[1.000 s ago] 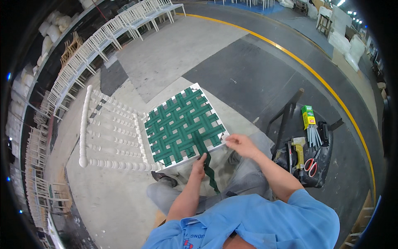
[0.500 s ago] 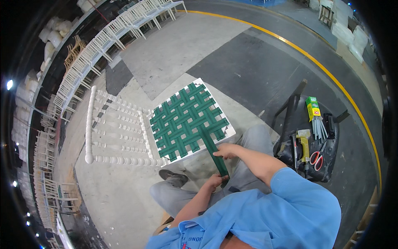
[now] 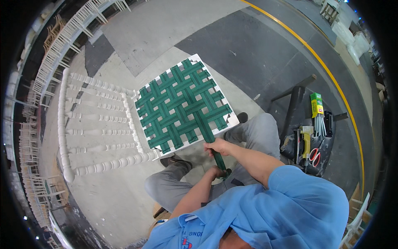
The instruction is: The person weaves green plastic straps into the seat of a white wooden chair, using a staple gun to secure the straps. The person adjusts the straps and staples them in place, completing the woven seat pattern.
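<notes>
Head-worn fisheye, steeply downward, close overhead.

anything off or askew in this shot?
Mostly normal. The white chair lies tipped on its back on the floor, green webbed seat facing up. One loose green strap trails off the seat edge, gripped by both the right hand and left hand.

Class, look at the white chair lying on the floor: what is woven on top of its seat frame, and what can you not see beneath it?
Green webbing criss-crosses the seat frame. Both hands grip one strap off its edge. Anything beneath the weave is covered.
</notes>
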A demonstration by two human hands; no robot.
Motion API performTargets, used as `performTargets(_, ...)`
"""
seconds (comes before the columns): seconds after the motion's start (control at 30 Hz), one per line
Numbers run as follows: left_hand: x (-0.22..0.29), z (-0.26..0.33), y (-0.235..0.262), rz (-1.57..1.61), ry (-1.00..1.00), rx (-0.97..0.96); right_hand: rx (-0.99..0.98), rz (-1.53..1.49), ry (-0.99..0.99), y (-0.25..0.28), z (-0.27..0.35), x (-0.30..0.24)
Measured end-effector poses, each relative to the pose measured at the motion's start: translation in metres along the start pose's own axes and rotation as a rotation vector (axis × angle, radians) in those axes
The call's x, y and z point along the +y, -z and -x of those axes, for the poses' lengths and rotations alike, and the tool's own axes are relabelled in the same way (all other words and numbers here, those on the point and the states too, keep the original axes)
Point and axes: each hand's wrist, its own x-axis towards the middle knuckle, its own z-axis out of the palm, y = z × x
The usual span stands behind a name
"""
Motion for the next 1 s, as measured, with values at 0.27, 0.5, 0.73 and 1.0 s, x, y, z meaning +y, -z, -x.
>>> performTargets(0.27, -0.015, 0.003, 0.023, 0.540, -0.325, 0.369, 0.672, 1.181, 0.339, 0.026, -0.088, 0.064)
performTargets(0.5, -0.001, -0.003, 0.082, 1.808, -0.189, -0.410, 0.465, 0.662, 0.042, 0.018, -0.112, 0.065)
performTargets(0.73, 0.023, -0.057, 0.092, 2.175, -0.354, -0.599, 0.485, 0.835, -0.023, 0.007, -0.131, 0.049)
performTargets(1.0, 0.057, -0.068, 0.120, 2.439, 0.066, -0.176, 0.374, 0.951, -0.120, 0.039, -0.169, 0.011)
